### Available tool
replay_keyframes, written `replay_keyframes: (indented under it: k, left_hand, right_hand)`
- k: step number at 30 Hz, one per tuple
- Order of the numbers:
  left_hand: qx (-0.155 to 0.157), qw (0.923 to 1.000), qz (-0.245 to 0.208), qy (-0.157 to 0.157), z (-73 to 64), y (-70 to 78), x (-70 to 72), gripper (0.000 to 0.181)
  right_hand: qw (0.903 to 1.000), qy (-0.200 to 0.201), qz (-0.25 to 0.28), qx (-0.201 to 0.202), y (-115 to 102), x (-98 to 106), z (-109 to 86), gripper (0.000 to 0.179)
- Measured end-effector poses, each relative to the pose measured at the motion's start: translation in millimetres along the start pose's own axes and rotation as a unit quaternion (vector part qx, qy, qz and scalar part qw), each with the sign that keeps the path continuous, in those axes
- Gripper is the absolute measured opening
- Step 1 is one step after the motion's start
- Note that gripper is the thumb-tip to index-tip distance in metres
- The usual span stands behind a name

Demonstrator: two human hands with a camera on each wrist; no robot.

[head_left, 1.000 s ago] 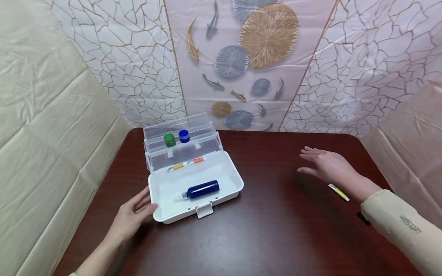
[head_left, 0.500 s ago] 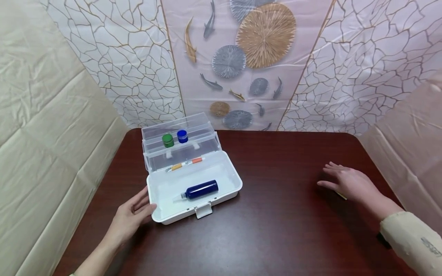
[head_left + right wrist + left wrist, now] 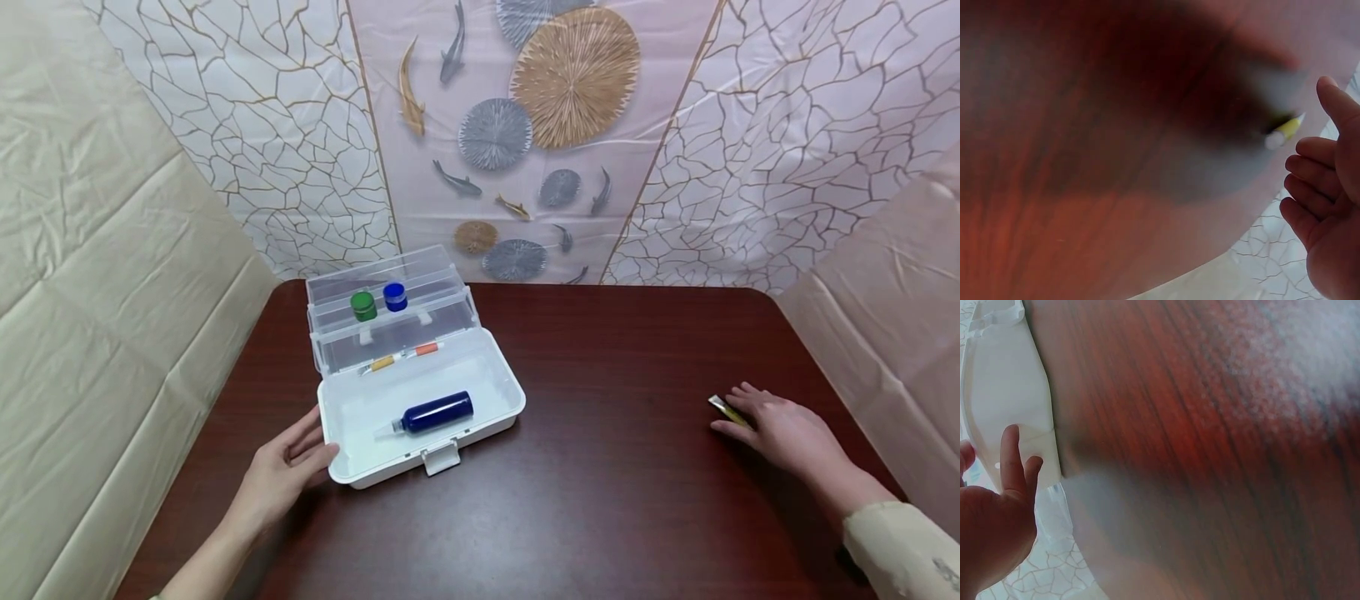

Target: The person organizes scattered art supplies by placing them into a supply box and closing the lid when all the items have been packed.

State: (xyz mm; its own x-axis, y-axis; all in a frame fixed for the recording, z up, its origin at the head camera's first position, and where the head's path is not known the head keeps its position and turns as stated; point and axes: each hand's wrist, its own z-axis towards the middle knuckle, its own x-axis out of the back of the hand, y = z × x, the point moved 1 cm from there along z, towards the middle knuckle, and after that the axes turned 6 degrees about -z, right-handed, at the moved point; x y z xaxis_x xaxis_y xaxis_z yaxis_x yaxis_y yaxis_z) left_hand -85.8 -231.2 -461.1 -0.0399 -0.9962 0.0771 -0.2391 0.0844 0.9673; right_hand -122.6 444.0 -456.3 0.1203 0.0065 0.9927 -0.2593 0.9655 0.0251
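Observation:
In the head view, a white storage box stands with its clear lid raised, left of the middle. My left hand holds its left end, thumb over the rim and fingers along the outside wall. The left wrist view shows those fingers against the white wall. At the right, my right hand hovers low over a small yellow-and-white tube, partly hidden beneath the fingers. In the right wrist view the tube lies on the table between the thumb and the relaxed fingers, apart from them.
A dark blue bottle with a clear nozzle lies inside the box. Green and blue jars sit in the raised upper trays. An orange tube and a yellow tube lie below them. Draped cloth walls surround the brown table.
My right hand has moved right and down toward the tube, its fingers now over it. The left hand stays at the box; the head view has shifted slightly.

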Motion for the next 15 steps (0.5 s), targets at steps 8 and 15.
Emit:
replay_keyframes:
  k: [8, 15]
  left_hand:
    - [0.001, 1.0000, -0.002, 0.000, -0.5, 0.9, 0.2, 0.077]
    - [-0.007, 1.0000, -0.005, 0.000, -1.1, 1.2, -0.1, 0.077]
  right_hand:
    - [0.9994, 0.036, 0.006, 0.000, 4, -11, -12.2, 0.056]
    - [0.9980, 0.063, 0.001, 0.009, 7, -16, -15.6, 0.046]
